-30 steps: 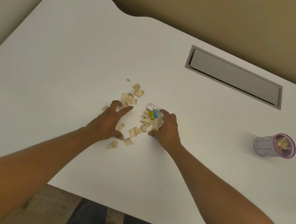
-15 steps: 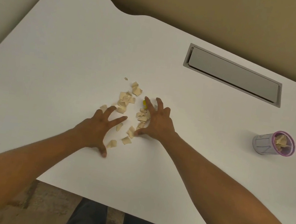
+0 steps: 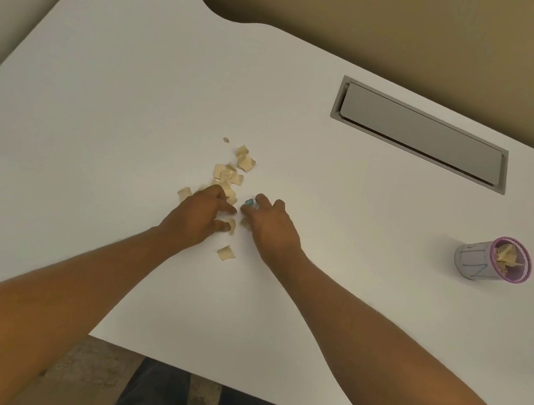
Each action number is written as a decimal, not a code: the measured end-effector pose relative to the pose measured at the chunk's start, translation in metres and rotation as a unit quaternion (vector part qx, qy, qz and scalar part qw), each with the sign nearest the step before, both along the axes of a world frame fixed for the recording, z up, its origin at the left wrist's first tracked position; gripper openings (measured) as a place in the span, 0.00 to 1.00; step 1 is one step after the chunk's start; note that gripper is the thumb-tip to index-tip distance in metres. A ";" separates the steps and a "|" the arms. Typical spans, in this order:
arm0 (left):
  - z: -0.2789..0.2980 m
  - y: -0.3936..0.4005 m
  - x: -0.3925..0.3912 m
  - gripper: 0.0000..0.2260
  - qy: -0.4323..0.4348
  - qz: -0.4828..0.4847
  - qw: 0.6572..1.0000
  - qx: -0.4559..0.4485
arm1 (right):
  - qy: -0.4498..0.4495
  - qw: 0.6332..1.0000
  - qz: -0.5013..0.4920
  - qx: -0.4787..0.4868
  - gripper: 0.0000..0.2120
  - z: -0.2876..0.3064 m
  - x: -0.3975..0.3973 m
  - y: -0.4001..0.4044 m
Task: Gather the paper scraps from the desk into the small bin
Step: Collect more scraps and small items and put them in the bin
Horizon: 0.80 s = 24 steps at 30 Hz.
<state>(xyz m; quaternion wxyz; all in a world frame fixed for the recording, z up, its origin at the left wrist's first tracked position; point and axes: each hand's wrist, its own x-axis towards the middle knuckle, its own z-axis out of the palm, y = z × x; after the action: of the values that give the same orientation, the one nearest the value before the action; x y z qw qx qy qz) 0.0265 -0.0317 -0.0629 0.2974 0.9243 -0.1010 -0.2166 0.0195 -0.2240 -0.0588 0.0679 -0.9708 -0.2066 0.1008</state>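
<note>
Desk (image 3: 107, 102): white, with a wavy far edge.
Cable hatch (image 3: 421, 135): grey, set flush at far right.
Paper scraps (image 3: 232, 171): tan, scattered mid-desk.
Small bin (image 3: 478, 261): right side, purple-rimmed, holding scraps.
Loose scrap (image 3: 226, 253): nearest the front edge.

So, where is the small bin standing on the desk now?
In the head view, the small bin stands on the desk's right side, far right of both hands, below the grey cable hatch.

Matt, smooth white desk (image 3: 105, 115); creased tan paper scraps (image 3: 234, 171); mesh-walled small bin (image 3: 492, 258); dull grey cable hatch (image 3: 421, 135).
</note>
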 end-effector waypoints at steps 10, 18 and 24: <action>0.013 -0.044 0.007 0.05 0.009 0.157 0.984 -0.082 | 0.138 0.862 -0.348 0.340 0.18 0.007 0.010 -0.038; 0.026 -0.081 0.019 0.01 0.011 0.204 0.972 -0.113 | 0.189 0.764 -0.464 0.407 0.16 0.010 0.005 -0.083; 0.019 -0.058 0.019 0.09 0.003 0.164 0.985 -0.054 | 0.173 0.860 -0.352 0.325 0.22 0.006 0.006 -0.075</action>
<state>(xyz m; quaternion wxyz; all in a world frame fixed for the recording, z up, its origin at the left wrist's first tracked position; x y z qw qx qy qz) 0.0457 -0.0895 -0.0441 0.3791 0.9101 0.0410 -0.1623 0.0257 -0.2994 -0.0524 0.4456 -0.8685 0.1430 0.1634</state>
